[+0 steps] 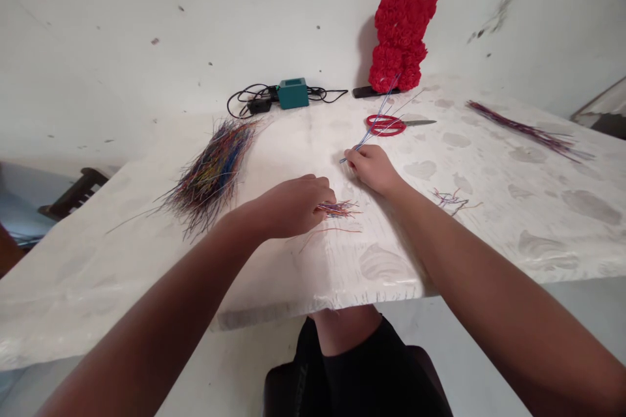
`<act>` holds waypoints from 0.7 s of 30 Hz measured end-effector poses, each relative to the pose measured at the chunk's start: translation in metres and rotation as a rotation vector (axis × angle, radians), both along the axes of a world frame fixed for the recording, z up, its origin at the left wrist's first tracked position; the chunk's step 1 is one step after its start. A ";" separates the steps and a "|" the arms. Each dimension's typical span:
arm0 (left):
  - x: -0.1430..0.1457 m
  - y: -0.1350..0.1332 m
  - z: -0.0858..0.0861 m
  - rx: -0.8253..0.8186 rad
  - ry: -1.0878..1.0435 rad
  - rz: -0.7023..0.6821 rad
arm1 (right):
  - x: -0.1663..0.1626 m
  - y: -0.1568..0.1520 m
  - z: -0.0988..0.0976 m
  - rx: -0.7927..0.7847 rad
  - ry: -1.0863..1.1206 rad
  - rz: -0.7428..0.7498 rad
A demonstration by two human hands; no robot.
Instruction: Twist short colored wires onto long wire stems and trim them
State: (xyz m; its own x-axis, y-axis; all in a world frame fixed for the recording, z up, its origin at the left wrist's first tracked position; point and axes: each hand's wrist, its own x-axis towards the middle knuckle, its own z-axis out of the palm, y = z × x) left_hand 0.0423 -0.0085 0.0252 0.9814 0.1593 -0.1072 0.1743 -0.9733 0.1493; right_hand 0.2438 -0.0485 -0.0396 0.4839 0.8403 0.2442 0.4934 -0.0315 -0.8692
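Observation:
My left hand (pixel 293 205) rests on the white table (pixel 122 260), fingers curled over a small bunch of short coloured wires (pixel 337 210). My right hand (pixel 374 168) is closed in a pinch on a few long thin coloured wires (pixel 379 114) that stick up and away toward the red scissors (pixel 388 124). A big pile of coloured wires (pixel 212 172) lies to the left of my left hand. One loose reddish wire (pixel 330 231) lies just in front of the small bunch.
A red rose-covered bear figure (pixel 402 36) stands against the wall. Beside it are a teal box (pixel 292 92) and black cables (pixel 249 101). Another wire bundle (pixel 528 129) lies far right. Wire scraps (pixel 450 197) sit right of my forearm. A dark chair (pixel 73 192) stands at left.

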 end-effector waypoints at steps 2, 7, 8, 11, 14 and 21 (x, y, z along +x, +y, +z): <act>0.000 0.001 -0.005 -0.003 -0.005 -0.009 | 0.000 0.000 0.001 -0.002 -0.008 0.007; 0.003 0.002 -0.011 0.034 -0.025 -0.017 | -0.001 0.000 0.001 -0.008 -0.026 -0.001; 0.004 0.002 -0.009 0.036 -0.028 -0.018 | 0.000 0.000 0.001 -0.010 -0.024 -0.003; 0.003 -0.001 0.000 0.033 -0.059 -0.023 | 0.000 0.000 0.000 -0.005 -0.024 0.003; 0.000 -0.006 0.009 0.017 -0.080 -0.017 | 0.001 0.000 0.000 0.001 -0.027 0.012; -0.017 -0.017 0.001 -0.106 -0.006 0.058 | 0.001 0.001 -0.001 -0.003 -0.030 0.000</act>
State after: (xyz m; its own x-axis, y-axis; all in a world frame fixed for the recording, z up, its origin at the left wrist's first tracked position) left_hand 0.0256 -0.0254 0.0261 0.9715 0.2040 -0.1207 0.2287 -0.9404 0.2517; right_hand 0.2448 -0.0480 -0.0401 0.4767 0.8409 0.2562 0.5194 -0.0342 -0.8539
